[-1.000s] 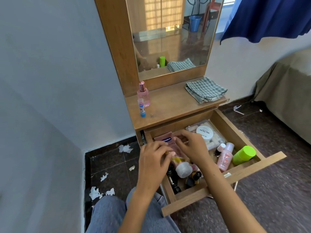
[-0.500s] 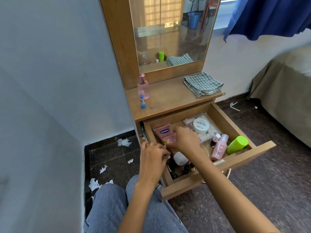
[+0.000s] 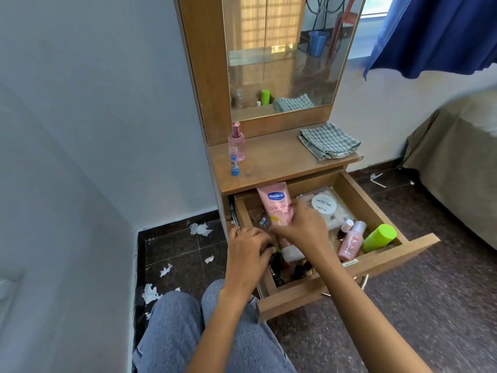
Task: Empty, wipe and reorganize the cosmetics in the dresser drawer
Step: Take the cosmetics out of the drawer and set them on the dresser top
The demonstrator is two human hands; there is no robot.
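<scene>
right hand (image 3: 304,228): fingers curled round the pink vaseline tube (image 3: 277,204), which i hold tilted, crimped end up, cap (image 3: 291,253) down, above the left part of the open drawer (image 3: 376,265). left hand (image 3: 248,254): at the drawer's front left corner, fingers curled down among small dark bottles (image 3: 298,271); i cannot tell whether it grips one. drawer contents, right of my hands: white nail polish remover jar (image 3: 324,205) on a clear box of pads (image 3: 338,216), small nail polish bottle (image 3: 345,228), pink bottle (image 3: 351,242), green-capped container (image 3: 379,238) against the front wall. dresser top (image 3: 274,162): pink perfume bottle (image 3: 236,142) and blue-capped stick (image 3: 234,161) standing at the left, folded checked cloth (image 3: 329,141) at the right. floor: torn white paper scraps (image 3: 199,228).
</scene>
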